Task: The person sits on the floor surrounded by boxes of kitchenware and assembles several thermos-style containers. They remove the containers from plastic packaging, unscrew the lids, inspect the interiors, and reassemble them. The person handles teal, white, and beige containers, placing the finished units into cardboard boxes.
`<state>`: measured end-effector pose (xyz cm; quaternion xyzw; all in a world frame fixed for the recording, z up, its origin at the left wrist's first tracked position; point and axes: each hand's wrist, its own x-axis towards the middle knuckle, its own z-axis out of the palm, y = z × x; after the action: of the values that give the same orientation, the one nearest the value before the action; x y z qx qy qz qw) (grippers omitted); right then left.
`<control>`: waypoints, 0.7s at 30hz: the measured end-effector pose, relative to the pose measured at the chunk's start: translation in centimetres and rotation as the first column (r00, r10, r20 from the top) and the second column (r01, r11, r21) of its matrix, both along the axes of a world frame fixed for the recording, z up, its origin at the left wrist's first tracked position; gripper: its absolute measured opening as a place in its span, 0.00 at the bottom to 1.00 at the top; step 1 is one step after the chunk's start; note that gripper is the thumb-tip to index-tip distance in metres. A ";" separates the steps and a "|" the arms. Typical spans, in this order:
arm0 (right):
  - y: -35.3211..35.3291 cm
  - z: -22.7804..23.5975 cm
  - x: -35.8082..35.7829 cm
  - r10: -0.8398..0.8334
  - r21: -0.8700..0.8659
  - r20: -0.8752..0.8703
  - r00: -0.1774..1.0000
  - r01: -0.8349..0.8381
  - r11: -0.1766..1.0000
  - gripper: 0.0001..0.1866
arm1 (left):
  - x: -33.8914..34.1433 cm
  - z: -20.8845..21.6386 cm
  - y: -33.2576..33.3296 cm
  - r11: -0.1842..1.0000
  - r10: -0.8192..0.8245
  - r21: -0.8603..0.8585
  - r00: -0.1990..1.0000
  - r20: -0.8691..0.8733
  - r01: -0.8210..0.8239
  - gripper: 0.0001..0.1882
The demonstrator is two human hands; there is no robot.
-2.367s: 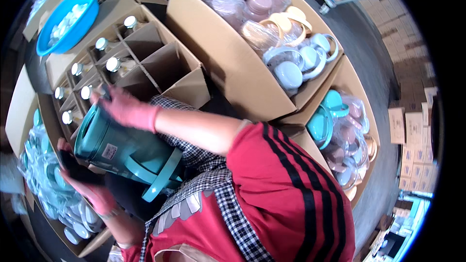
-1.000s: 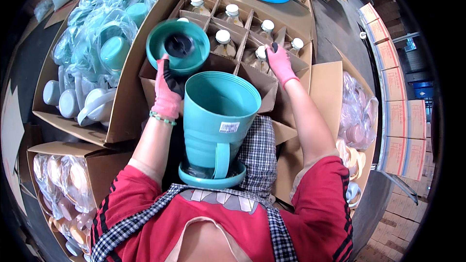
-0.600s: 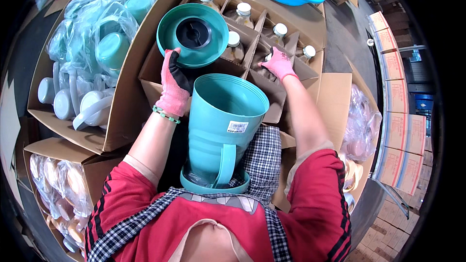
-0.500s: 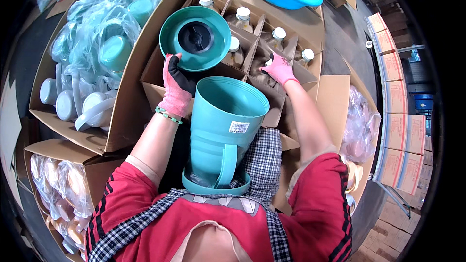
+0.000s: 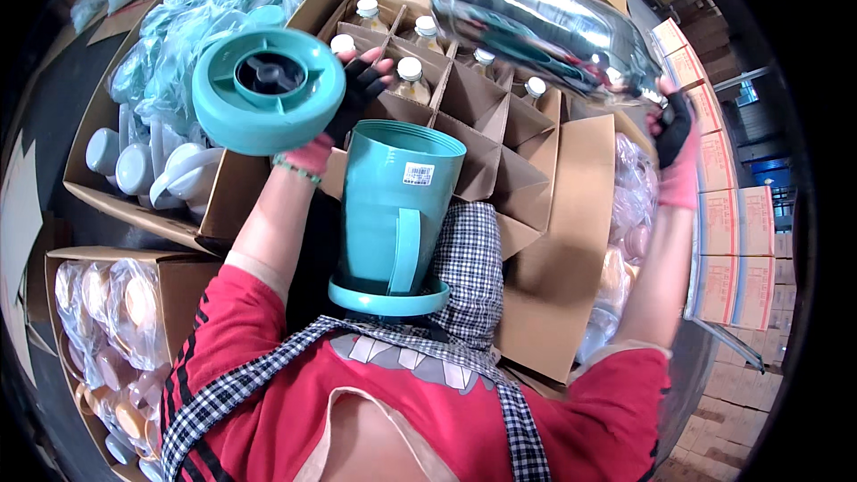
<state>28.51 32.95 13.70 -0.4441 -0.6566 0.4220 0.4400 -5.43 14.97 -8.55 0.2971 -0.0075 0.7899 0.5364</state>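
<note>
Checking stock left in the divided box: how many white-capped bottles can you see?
5: white-capped bottles stand in the divided cardboard box. Others may be hidden behind the left hand and shiny glass liner.

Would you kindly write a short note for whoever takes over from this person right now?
Left hand: raised, holding the round teal lid, underside facing the camera.
Right hand: raised, gripping the shiny glass liner by one end.
Teal jug: stands upright and open on the lap, against the checked apron, neither hand on it.
Divided box ahead holds more capped liners; the box to the left holds bagged teal parts.
Done: liner out of the box, lid in hand.
Left: liner not yet in the jug, lid not yet on.
</note>
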 end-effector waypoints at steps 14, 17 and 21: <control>-7.3 -19.1 -15.4 0.661 -0.184 -0.376 0.649 -0.752 0.634 0.38 | -5.4 4.4 -0.3 0.892 0.435 0.263 0.855 -0.281 -0.367 0.12; -7.4 -19.3 -15.8 0.594 -0.373 -0.250 0.765 -0.642 0.670 0.42 | -4.7 3.0 -1.8 0.895 0.444 0.250 0.801 -0.402 -0.370 0.15; -8.0 -20.0 -15.4 0.437 -0.331 -0.339 0.833 -0.541 0.774 0.40 | -3.3 1.5 -3.4 0.985 0.111 -0.062 0.871 -0.479 -0.160 0.15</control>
<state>13.09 24.92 -6.33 -0.2841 -0.5865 0.7022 0.2866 -8.75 11.60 -7.01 0.4537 0.1842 0.7285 0.4791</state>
